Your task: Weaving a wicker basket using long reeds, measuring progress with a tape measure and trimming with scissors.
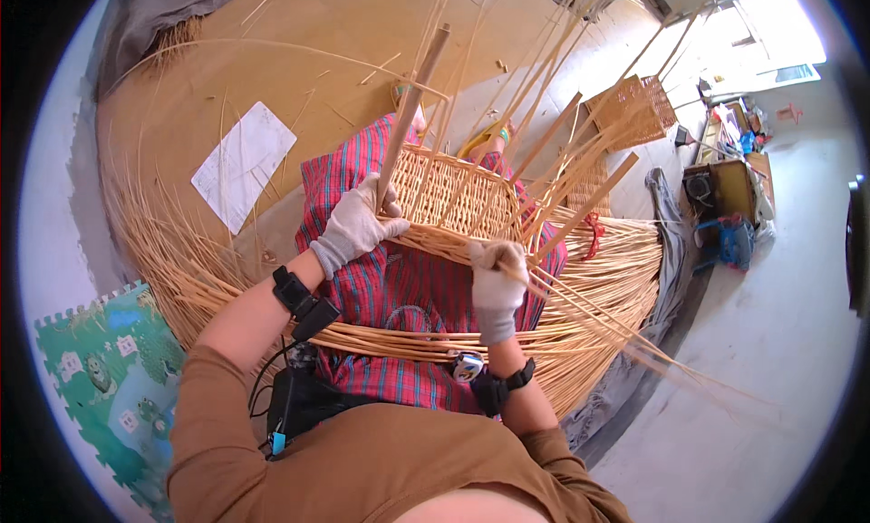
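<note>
A partly woven wicker basket (453, 197) rests over my lap on a red plaid cloth (408, 287), with long upright canes rising around it. My left hand (358, 222), in a pale work glove, grips its near left corner, the thumb along the rim beside a thick wooden stake (417, 101). At the near right corner my right hand (498, 283), gloved too, is closed on thin wicker strands (625, 333). Their loose ends trail to the right and look blurred. The fingertips of the right hand are partly hidden.
A large bundle of long wicker canes (598, 296) lies across my lap and spreads to both sides. A white sheet (243, 167) lies on the floor at left, near a green foam mat (113, 387). Another woven piece (630, 115) and a blue stool (729, 242) are at right.
</note>
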### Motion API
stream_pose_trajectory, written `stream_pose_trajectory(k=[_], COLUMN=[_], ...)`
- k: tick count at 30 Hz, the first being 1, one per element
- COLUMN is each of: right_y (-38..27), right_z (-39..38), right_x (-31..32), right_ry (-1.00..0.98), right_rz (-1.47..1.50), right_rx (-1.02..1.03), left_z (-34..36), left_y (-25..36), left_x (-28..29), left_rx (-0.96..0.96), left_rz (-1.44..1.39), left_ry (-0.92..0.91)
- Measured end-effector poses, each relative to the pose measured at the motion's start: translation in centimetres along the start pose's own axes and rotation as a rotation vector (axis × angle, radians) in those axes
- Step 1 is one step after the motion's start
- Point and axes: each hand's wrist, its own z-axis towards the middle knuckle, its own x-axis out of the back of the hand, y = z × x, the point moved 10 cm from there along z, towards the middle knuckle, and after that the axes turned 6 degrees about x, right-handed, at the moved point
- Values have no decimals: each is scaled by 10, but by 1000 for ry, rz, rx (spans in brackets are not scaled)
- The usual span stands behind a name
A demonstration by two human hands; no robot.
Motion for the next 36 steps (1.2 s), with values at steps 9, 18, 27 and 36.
stream_pose_trajectory(k=[9, 18, 27, 36], right_y=[-62, -110, -130, -131], right_z=[50, 138, 138, 128], right_x=[-39, -141, -127, -97], right_ry=[-253, -721, -136, -126], right_rz=[105, -245, -266, 498], right_rx=[34, 423, 634, 435], left_z=[4, 6, 9, 10], left_y=[-7, -4, -19, -22], left_x=[3, 2, 6, 5], left_rx=[49, 20, 19, 37], left_rz=[8, 70, 71, -27], left_ry=[40, 79, 171, 171])
